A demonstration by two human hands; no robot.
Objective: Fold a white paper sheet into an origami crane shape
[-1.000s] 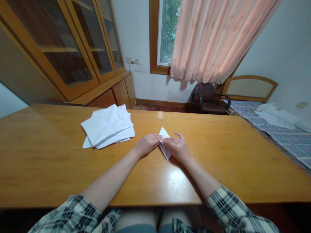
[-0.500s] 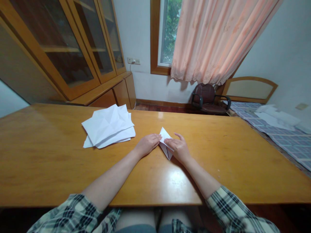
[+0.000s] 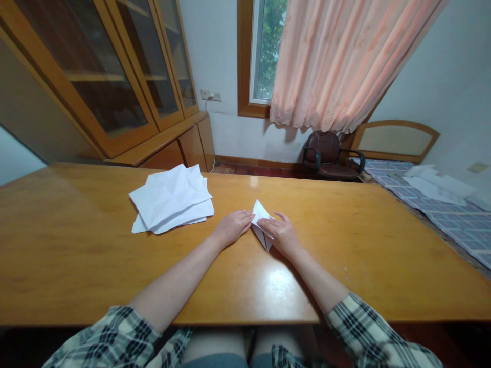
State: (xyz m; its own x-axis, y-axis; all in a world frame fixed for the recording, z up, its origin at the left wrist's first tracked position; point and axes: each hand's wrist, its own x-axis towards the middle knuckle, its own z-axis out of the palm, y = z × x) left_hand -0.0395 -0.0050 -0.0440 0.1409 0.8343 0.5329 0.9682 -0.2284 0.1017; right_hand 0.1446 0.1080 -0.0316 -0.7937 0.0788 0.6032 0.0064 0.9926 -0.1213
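A small white folded paper (image 3: 259, 210) lies on the table in front of me, its far corner pointed and its near part tapering to a point. On its left edge rest the fingertips of my left hand (image 3: 233, 226), closed together and pinning that edge; the thumb is hidden. My right hand (image 3: 283, 236) lies across the paper from the right with fingers stretched flat over a folded flap and the thumb spread away from them. Under the right fingers the paper's middle is covered, and a darker fold line shows below it.
A stack of creased white sheets (image 3: 172, 197) lies left of my hands on the wooden table (image 3: 92, 255). Beyond the table stand a glass-doored cabinet (image 3: 153, 122), a dark armchair (image 3: 326, 148) and a bed (image 3: 433, 197) with white sheets on it.
My right fingers have shifted very slightly left and up on the paper. Both hands stay on it, and the stack has not moved.
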